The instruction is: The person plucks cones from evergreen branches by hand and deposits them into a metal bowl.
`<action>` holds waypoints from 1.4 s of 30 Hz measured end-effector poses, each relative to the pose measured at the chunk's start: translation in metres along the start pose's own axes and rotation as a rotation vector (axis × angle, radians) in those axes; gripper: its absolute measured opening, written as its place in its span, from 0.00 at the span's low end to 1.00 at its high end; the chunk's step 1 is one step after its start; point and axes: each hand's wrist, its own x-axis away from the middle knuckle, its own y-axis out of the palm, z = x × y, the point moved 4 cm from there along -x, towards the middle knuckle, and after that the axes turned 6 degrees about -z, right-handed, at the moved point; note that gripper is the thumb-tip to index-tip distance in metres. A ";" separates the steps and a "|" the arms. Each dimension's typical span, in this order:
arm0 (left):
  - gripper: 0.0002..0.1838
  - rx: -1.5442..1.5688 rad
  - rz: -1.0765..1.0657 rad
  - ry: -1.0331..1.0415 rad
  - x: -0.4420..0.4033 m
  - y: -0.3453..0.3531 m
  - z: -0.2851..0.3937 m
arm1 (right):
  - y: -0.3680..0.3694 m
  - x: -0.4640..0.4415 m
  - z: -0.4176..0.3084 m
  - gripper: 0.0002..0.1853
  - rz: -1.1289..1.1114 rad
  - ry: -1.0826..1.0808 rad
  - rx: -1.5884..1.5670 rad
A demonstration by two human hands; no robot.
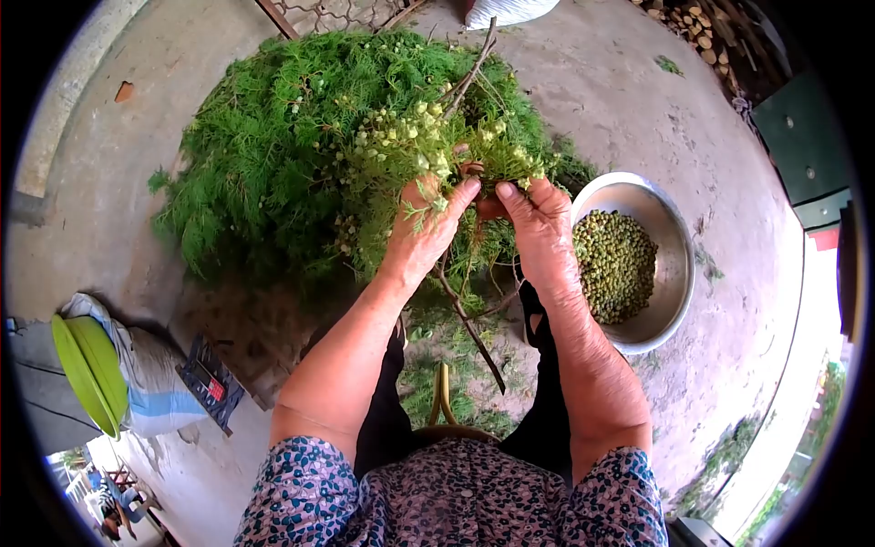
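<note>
My left hand (427, 223) is closed around a leafy evergreen branch (401, 137) that bears clusters of pale green cones. Close beside it, my right hand (543, 228) pinches a cone-bearing sprig of the same branch, thumb near the other thumb. Foliage partly hides the fingertips of both hands. Under and behind them spreads a big heap of cut green branches (255, 137). A metal basin (676, 273), right of my right hand, holds many small greenish-brown cones (612, 269).
At the left, a lime-green basin (91, 374) leans by a pale sack (159, 378) and a dark object with a red panel (215, 388). Stacked firewood (697, 32) lies at the far right. A white sack (510, 11) stands behind the heap.
</note>
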 end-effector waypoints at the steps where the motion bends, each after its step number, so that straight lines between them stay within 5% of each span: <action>1: 0.20 0.191 0.034 -0.049 0.000 0.001 0.004 | 0.000 0.001 -0.001 0.05 -0.001 -0.001 0.000; 7: 0.21 0.638 0.004 -0.101 -0.004 0.002 0.002 | 0.000 0.001 -0.003 0.04 -0.047 0.104 -0.043; 9: 0.20 0.808 -0.041 -0.259 -0.004 0.004 -0.011 | 0.002 0.001 -0.005 0.09 0.003 0.085 -0.021; 27: 0.13 0.764 0.047 -0.388 0.005 0.003 -0.006 | 0.013 0.006 0.002 0.13 -0.088 0.246 0.315; 34: 0.11 0.724 0.171 -0.351 0.000 -0.005 0.003 | 0.002 0.005 -0.001 0.08 0.002 0.245 -0.237; 42: 0.11 0.774 0.029 -0.346 0.005 0.006 0.012 | 0.003 0.005 0.001 0.09 0.002 0.245 -0.270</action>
